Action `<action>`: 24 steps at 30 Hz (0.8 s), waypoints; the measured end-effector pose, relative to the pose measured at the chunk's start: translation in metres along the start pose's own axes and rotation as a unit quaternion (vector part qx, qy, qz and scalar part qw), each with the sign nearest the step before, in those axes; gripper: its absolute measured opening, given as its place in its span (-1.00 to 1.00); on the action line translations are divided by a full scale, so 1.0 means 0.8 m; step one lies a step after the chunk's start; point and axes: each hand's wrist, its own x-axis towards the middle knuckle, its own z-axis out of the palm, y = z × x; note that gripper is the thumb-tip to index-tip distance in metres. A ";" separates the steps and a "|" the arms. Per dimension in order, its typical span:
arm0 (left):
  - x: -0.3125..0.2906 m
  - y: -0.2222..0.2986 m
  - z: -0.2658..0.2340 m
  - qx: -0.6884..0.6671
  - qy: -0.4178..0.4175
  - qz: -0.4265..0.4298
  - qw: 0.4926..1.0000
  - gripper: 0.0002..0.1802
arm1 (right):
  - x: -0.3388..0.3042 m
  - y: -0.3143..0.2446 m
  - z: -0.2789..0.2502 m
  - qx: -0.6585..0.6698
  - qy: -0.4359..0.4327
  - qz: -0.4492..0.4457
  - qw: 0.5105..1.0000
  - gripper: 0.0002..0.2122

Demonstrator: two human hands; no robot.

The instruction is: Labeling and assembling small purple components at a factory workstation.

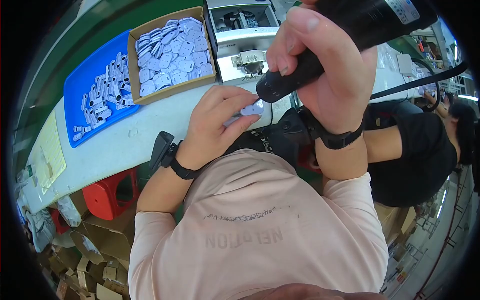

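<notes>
My right hand point(330, 65) is wrapped round a black electric screwdriver point(295, 80), held tilted with its tip down to the left. Between the fingers and thumb of my left hand point(220, 115) is a small pale plastic housing point(252, 108), with the screwdriver's tip at its upper edge. Whether a screw sits under the tip is too small to tell. Beyond my hands stands a metal machine point(245, 50) with a small feeding mouth at its front and bits of metal in its open top.
A cardboard box point(210, 82) full of pale plastic covers stands left of the machine. Beside it lies a blue tray point(75, 130) with several small assembled parts. A yellow sheet point(47, 155) lies at the far left. A red stool point(102, 197) stands below; a person in black point(415, 160) sits at right.
</notes>
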 end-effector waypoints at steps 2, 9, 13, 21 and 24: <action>0.001 -0.001 0.000 0.001 0.005 0.001 1.000 -0.61 | 0.036 0.024 -0.020 0.082 -0.232 -0.192 0.950 -0.64; -0.002 0.001 -0.001 0.004 0.015 0.001 1.000 -0.63 | -0.025 -0.011 0.008 -0.018 -0.010 -0.025 0.999 -0.65; -0.003 0.002 -0.001 0.007 0.010 0.000 1.000 -0.63 | -0.026 -0.012 0.013 -0.014 -0.028 -0.044 0.999 -0.67; -0.004 0.001 -0.001 0.017 0.015 0.000 1.000 -0.63 | -0.003 0.004 0.007 0.066 -0.086 -0.052 0.993 -0.71; -0.004 0.000 0.000 0.026 0.013 0.004 1.000 -0.63 | 0.019 0.032 -0.010 0.335 -0.278 -0.080 0.897 -0.72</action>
